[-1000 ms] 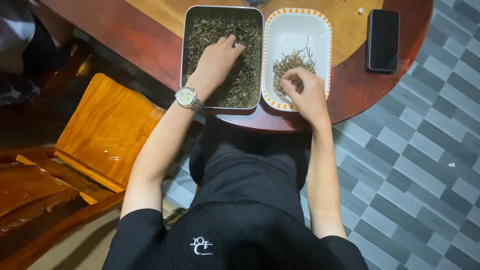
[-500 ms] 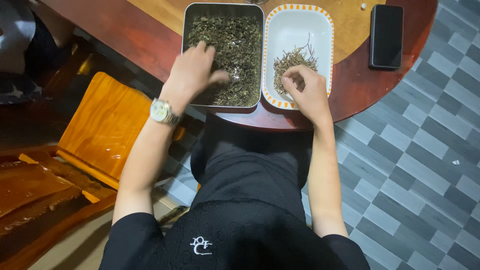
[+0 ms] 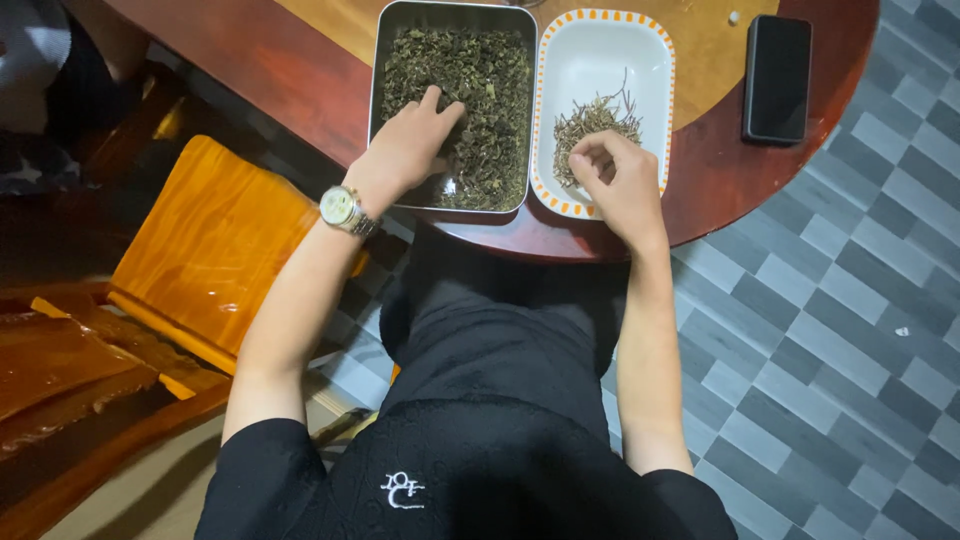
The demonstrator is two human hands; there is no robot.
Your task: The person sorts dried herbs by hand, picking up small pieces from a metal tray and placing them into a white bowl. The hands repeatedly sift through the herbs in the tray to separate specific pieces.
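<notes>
On table (image 3: 300, 60): 2 trays, 1 phone (image 3: 778, 78), 2 hands.

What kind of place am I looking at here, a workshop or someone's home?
Most likely a home room, not a workshop: a round wooden table, a polished wooden chair and a grey tiled floor. A metal tray of dried leaves and a phone lie on the table.

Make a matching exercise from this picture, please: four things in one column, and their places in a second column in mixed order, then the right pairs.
Things:
1. metal tray
2. white dish
3. black phone
4. wristwatch

Places:
A. on the left hand's wrist
B. alone near the table's right edge
C. holds thin dry stems, under the right hand
D. full of dark dried leaves

Pairs: 1-D, 2-C, 3-B, 4-A
</notes>
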